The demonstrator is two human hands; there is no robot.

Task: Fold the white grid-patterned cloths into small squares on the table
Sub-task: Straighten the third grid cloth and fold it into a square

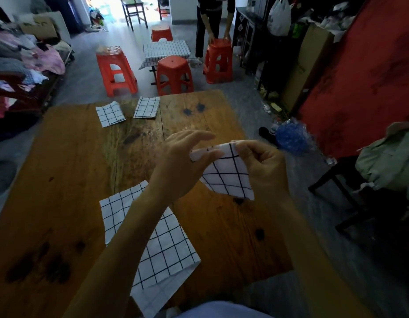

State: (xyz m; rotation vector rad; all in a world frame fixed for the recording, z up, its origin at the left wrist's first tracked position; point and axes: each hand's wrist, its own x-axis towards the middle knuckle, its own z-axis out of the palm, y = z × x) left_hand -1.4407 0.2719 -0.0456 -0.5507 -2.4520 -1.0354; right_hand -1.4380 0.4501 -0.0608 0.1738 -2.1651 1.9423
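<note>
Above the wooden table (pixel 61 180) I hold a small folded white grid-patterned cloth (pixel 226 175) between both hands. My left hand (pixel 183 161) pinches its upper left edge with thumb and fingers. My right hand (pixel 263 166) grips its upper right corner, fingers curled. A larger cloth (pixel 167 249) lies spread on the table's near side, partly under my left forearm and hanging over the front edge. Two folded squares lie at the far side, one on the left (pixel 110 114) and one beside it (pixel 146 107).
Red plastic stools (pixel 116 70) and a small table with a checked cover (pixel 167 51) stand beyond the table. A person bends over a stool (pixel 218 60) at the back. Clothes are piled at the left (pixel 27 58). A dark chair with a green garment (pixel 387 166) stands at the right.
</note>
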